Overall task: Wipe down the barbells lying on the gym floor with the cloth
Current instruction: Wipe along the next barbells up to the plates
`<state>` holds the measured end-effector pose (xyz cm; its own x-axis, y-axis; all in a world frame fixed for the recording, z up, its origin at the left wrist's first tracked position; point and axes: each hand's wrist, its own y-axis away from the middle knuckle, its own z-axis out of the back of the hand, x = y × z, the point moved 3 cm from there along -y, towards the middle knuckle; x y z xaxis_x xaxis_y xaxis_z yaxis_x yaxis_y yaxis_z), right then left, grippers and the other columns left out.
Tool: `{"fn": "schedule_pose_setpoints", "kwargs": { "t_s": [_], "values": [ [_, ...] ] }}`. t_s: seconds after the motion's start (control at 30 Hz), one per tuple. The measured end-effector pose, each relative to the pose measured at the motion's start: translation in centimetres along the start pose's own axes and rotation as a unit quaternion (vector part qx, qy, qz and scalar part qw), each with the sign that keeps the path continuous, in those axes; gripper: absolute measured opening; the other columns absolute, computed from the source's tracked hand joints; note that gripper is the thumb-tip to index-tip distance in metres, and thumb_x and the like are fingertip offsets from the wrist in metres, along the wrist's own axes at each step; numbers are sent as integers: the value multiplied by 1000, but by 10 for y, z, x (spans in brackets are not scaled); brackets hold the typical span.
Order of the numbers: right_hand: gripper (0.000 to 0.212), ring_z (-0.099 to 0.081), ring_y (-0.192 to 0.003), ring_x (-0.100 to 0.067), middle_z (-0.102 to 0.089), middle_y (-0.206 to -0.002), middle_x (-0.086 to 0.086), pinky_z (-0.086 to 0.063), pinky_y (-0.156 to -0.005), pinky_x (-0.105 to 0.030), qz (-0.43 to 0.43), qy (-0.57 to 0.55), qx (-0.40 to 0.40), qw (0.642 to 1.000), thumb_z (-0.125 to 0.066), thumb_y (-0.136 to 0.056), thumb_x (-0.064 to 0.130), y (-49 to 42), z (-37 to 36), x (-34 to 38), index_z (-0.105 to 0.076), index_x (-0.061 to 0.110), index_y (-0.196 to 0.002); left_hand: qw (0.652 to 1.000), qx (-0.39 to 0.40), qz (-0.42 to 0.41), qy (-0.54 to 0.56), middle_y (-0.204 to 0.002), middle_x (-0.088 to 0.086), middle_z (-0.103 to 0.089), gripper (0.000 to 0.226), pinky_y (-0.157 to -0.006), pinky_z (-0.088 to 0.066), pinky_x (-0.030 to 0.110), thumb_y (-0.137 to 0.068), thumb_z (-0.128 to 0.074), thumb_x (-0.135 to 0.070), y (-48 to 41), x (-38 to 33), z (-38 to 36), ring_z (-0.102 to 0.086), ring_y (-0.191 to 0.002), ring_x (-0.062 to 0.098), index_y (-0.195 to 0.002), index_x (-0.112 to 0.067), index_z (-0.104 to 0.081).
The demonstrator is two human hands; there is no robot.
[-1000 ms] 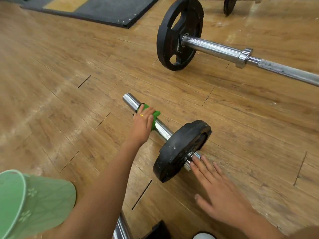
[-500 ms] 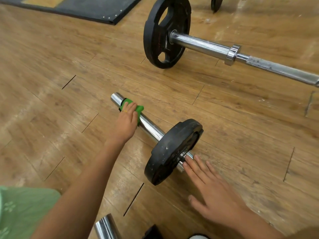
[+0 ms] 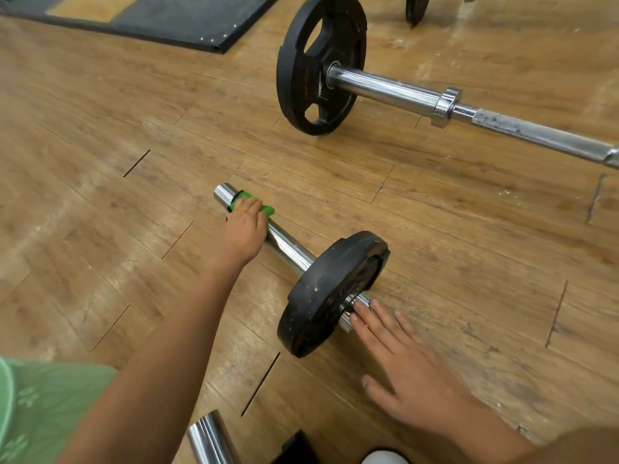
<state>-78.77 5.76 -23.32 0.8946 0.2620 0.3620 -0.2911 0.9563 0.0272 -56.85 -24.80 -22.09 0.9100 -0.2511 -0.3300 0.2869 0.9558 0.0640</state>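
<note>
- The left hand (image 3: 244, 229) is curled over the green cloth (image 3: 266, 209). The cloth is held wrapped round the chrome sleeve of the near barbell (image 3: 288, 251), near the sleeve's free end and up the bar from the small black plate (image 3: 321, 296).
- The right hand (image 3: 412, 373) is laid flat with its fingers straight and spread, and nothing is gripped. Its fingertips (image 3: 363, 313) appear to be pressed against the bar just beside the small black plate, on the side away from the cloth.
- The near barbell is seen lying on the wooden floor (image 3: 100, 229).
- A second barbell (image 3: 402, 92), fitted with a larger plate (image 3: 320, 65), lies well beyond the small black plate.
- A dark mat (image 3: 174, 18) is seen farther off still.
- A chrome tube (image 3: 211, 437) is cut off by the frame's bottom edge, nearer than the small black plate.
</note>
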Motion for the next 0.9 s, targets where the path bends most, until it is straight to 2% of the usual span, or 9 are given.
{"fn": "schedule_pose_setpoints", "kwargs": {
  "t_s": [0.13,0.27,0.43,0.53,0.6,0.67,0.77,0.8,0.9],
  "values": [
    [88,1,-155,-20,0,-169,1,-9,-118,-41,3,0,1,1000,-50,-91,53,0,1,1,-8,20,-161,998,5,-52,21,-154,13,-42,55,-124,-13,35,-106,-25,-31,46,-19,-13,-25,-149,28,-148,-2,-44],
    [87,4,-155,-20,4,-169,1,-6,-119,-43,2,-6,3,1000,-48,-94,52,0,0,0,-3,20,-161,989,50,-135,38,-159,4,-34,56,-125,-13,40,-107,-22,-37,83,-32,-19,-13,-153,22,-154,-9,-37],
    [87,6,-155,-20,6,-168,1,-5,-120,-42,0,-14,11,1000,-47,-94,51,-1,2,0,-1,20,-161,988,50,-141,27,-154,2,-44,52,-123,-13,50,-106,-25,-35,75,-41,-14,-18,-151,25,-148,-14,-46],
    [87,6,-155,-19,7,-168,2,-5,-119,-42,1,-19,13,1000,-47,-95,51,-1,2,-2,0,21,-161,965,80,-251,20,-152,-1,-45,44,-123,-4,43,-105,-39,-25,95,-56,-23,-20,-150,20,-148,-17,-46],
    [86,6,-155,-19,8,-168,3,-6,-119,-42,1,-25,18,1000,-46,-95,51,-1,2,-4,1,22,-161,947,96,-306,-5,-151,0,-46,45,-123,-4,37,-105,-40,-24,96,-52,-23,-23,-149,21,-149,-16,-45],
    [85,4,-155,-19,6,-168,3,-8,-119,-43,-1,-35,19,999,-46,-95,50,-2,2,-6,0,22,-161,958,77,-278,-12,-146,-1,-52,46,-123,-13,44,-107,-30,-33,81,-44,-21,-30,-147,21,-145,-18,-50],
    [82,6,-155,-18,9,-168,6,-7,-119,-44,4,-54,22,998,-42,-97,49,-4,2,-10,5,25,-160,988,12,-149,32,-139,-2,-59,49,-120,-18,53,-107,-24,-35,65,-45,-20,-33,-145,21,-136,-19,-61],
    [82,7,-154,-17,11,-168,7,-6,-120,-44,4,-60,22,998,-42,-98,48,-5,2,-13,7,26,-160,989,3,-144,46,-138,-3,-59,50,-121,-16,52,-106,-23,-36,68,-50,-23,-33,-145,21,-134,-19,-62],
    [84,5,-155,-18,9,-168,6,-8,-119,-44,4,-70,19,997,-45,-97,46,-6,4,-18,5,25,-160,972,44,-227,46,-147,-7,-50,56,-123,-8,44,-101,-20,-36,89,-59,-29,-24,-148,16,-145,-22,-52]
  ]
}}
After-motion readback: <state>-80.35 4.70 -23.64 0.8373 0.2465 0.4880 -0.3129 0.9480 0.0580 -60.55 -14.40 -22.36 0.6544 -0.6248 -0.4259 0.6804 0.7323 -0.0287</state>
